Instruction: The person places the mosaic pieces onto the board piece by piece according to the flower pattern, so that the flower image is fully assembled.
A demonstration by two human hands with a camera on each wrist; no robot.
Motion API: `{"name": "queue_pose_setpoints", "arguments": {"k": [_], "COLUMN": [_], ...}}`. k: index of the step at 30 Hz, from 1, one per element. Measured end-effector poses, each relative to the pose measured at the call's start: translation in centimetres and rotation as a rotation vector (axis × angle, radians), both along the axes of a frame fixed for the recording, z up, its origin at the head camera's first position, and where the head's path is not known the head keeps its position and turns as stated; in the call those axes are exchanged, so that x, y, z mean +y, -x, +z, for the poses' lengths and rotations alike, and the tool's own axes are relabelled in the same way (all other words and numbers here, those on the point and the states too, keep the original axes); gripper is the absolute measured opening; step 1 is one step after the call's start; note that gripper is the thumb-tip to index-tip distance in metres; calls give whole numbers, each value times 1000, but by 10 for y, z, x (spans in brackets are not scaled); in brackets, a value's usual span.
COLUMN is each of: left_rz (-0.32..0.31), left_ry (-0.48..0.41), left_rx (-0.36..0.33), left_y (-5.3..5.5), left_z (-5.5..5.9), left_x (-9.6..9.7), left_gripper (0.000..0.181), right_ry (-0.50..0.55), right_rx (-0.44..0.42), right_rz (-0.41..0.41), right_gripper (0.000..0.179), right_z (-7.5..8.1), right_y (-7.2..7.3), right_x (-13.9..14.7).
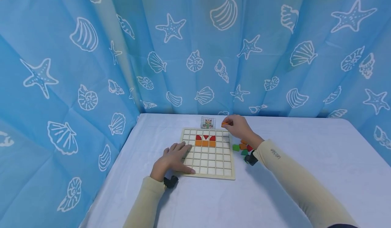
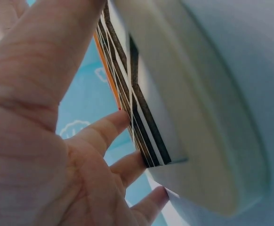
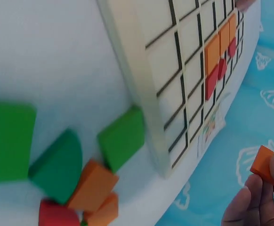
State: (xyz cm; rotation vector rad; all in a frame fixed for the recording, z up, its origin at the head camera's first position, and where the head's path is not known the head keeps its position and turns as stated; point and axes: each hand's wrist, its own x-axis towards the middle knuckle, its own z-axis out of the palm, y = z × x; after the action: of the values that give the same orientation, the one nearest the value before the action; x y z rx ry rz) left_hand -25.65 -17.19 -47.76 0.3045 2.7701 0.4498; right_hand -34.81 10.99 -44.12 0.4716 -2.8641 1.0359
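A pale wooden grid board [image 1: 211, 171] lies on the white table. Near its far edge sit red pieces [image 1: 206, 137] above a row of orange pieces [image 1: 205, 143]. My left hand [image 1: 174, 158] rests spread over the board's left edge, its fingers fairly straight. Between thumb and fingers my right hand [image 1: 237, 126] pinches a small orange block [image 3: 262, 162], held above the table by the board's far right corner. Just beyond the board lies a picture card [image 1: 208, 122] with a grid and a flower-like pattern.
Right of the board is a loose pile with green blocks [image 3: 123, 136], a dark green rounded piece [image 3: 59, 165], orange blocks [image 3: 92, 186] and a red piece [image 3: 57, 214]. A blue curtain [image 1: 195, 51] with shell prints hangs behind the table [image 1: 305, 160].
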Motion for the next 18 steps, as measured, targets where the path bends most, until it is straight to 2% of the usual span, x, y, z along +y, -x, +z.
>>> {"name": "queue_pose_setpoints", "arguments": {"k": [6, 12, 18], "left_rz": [8, 9, 4], "left_ry": [-7, -1, 5], "left_rx": [-6, -8, -13], "left_y": [-1, -2, 0], "left_z": [1, 1, 2], "left_x": [0, 0, -1], "left_gripper": [105, 106, 106], "right_ry": [41, 85, 132], "right_rx": [-46, -96, -118], "right_rz": [23, 37, 95], "right_gripper": [15, 19, 16], "right_z": [-3, -14, -22], "right_y": [-5, -10, -16], "right_x": [-17, -31, -41]}}
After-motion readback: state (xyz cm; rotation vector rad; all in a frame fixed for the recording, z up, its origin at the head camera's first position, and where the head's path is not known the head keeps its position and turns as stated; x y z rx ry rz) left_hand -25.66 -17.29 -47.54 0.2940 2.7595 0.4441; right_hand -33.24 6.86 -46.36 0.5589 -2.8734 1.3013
